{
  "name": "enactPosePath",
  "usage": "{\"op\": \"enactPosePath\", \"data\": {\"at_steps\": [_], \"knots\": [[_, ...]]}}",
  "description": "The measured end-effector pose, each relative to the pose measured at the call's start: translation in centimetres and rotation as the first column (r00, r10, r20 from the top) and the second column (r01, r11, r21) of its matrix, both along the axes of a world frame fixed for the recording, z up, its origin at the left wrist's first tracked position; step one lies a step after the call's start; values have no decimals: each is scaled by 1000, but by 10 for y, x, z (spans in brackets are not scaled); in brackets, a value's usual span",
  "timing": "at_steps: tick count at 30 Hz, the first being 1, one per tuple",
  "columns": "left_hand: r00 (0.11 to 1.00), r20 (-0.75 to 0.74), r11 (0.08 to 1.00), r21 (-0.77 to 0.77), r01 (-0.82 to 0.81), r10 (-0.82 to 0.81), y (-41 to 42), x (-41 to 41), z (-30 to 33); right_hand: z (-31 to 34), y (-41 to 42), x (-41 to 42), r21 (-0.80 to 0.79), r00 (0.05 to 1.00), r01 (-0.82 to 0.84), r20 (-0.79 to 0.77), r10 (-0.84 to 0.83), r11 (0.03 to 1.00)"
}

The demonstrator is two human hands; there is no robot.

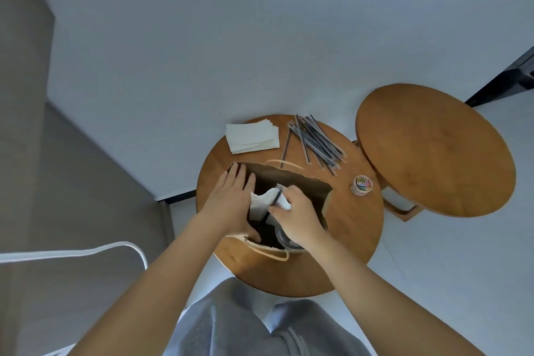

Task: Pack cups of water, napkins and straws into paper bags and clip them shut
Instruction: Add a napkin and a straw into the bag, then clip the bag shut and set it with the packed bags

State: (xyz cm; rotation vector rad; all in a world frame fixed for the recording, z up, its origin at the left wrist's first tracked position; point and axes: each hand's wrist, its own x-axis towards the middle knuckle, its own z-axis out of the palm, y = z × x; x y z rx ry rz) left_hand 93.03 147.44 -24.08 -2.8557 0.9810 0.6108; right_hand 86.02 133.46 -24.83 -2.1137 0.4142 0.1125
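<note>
An open brown paper bag [303, 185] with rope handles stands on the round wooden table [352, 228]. My left hand [231, 205] holds the bag's left rim, fingers straight on the outside and thumb hooked inside. My right hand [297, 215] is over the opening and pinches a white napkin [260, 202] together with a black wrapped straw [273, 202], both partly inside the bag. The rim of a clear cup [284, 240] shows deep in the bag under my right wrist. A napkin stack [252, 136], a pile of straws [315, 141] and a small jar of coloured paper clips [362, 185] lie behind the bag.
A second round wooden table [439, 150] stands close to the right, partly overlapping the first. A white tube frame [86, 251] sits at the left. My grey-trousered legs [245, 326] are below the table's near edge.
</note>
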Motion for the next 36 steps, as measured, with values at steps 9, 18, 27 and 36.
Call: {"op": "enactPosePath", "data": {"at_steps": [9, 18, 27, 36], "knots": [[995, -77, 981, -178, -74, 61, 14, 3, -1, -22, -7, 9, -14, 957, -135, -261, 127, 991], [925, -291, 785, -502, -364, 243, 25, -9, -1, 35, -44, -44, -285, 995, -88, 22, 98, 955], [919, -234, 813, -432, -390, 317, 13, -6, -13, 5, -67, -56, -63, 974, -58, -221, 43, 996], [987, -19, 952, -261, -160, 160, 8, -1, -13, 2, -61, -54, -286, 988, -98, -144, 58, 953]]}}
